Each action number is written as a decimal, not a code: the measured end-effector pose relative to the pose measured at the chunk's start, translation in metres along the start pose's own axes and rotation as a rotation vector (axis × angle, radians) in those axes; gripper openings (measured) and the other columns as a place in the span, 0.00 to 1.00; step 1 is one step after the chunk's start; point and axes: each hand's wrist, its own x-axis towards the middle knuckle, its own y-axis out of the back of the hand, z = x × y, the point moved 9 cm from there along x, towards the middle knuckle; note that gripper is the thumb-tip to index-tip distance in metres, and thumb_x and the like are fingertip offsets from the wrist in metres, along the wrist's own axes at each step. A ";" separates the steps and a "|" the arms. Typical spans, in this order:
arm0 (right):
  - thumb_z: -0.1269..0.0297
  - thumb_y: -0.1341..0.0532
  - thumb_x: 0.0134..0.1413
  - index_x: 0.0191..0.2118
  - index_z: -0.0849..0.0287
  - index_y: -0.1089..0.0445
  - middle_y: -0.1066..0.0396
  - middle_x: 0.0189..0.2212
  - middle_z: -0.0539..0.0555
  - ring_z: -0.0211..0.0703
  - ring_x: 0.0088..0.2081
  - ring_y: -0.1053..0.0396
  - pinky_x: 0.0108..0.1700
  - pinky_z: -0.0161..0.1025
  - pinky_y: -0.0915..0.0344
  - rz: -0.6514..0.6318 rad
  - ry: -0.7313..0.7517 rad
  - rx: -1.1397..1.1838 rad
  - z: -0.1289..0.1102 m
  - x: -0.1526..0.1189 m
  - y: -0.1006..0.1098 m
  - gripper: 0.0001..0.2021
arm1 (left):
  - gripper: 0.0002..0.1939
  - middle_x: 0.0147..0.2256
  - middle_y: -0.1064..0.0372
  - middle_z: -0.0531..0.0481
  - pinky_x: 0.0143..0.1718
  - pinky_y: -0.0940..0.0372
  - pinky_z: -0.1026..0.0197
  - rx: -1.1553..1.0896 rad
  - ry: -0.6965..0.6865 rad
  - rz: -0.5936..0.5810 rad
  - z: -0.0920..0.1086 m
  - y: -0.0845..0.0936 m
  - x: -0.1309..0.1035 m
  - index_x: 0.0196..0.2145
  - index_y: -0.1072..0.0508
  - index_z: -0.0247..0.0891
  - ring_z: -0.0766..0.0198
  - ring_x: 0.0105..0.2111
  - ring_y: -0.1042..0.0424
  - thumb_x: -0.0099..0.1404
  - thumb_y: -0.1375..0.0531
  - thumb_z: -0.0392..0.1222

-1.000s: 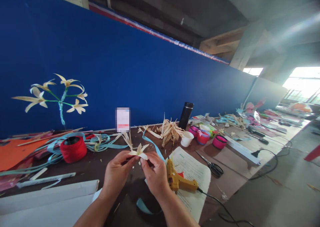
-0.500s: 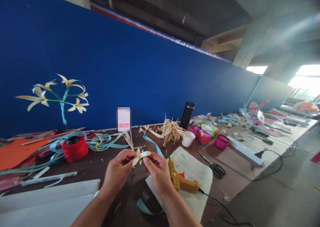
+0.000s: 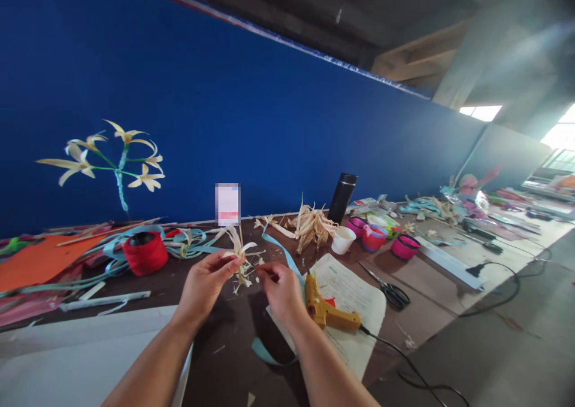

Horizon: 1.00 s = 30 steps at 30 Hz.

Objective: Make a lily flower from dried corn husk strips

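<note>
My left hand (image 3: 204,284) pinches a small pale flower (image 3: 239,248) made of dried husk-like petals, above the brown table. A short gap to the right of it, my right hand (image 3: 281,287) has thumb and fingertips pressed together; what they hold, if anything, is too small to make out. Beneath and between the hands lie small pale scraps (image 3: 242,278). Just right of my right hand, a yellow glue gun (image 3: 330,311) rests on a printed sheet (image 3: 359,287). A light blue ribbon (image 3: 281,248) runs behind my right hand.
Black-handled scissors (image 3: 393,293) lie right of the sheet. Behind stand a white cup (image 3: 344,240), a black bottle (image 3: 342,199) and a husk bundle (image 3: 312,227). At left are a red roll (image 3: 145,254), a white box (image 3: 90,353) and a flower spray (image 3: 120,170) against the blue partition.
My hands have moved apart. The pale strip that was at my right fingertips no longer shows there, and the flower stays in my left hand. The view has shifted slightly.
</note>
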 end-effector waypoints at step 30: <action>0.69 0.43 0.47 0.31 0.58 0.28 0.25 0.24 0.54 0.43 0.26 0.28 0.26 0.33 0.38 -0.175 0.101 -0.623 -0.027 0.021 -0.037 0.07 | 0.16 0.25 0.29 0.54 0.26 0.40 0.69 -0.399 0.132 0.146 -0.018 0.017 0.007 0.27 0.25 0.34 0.72 0.22 0.35 0.39 0.29 0.43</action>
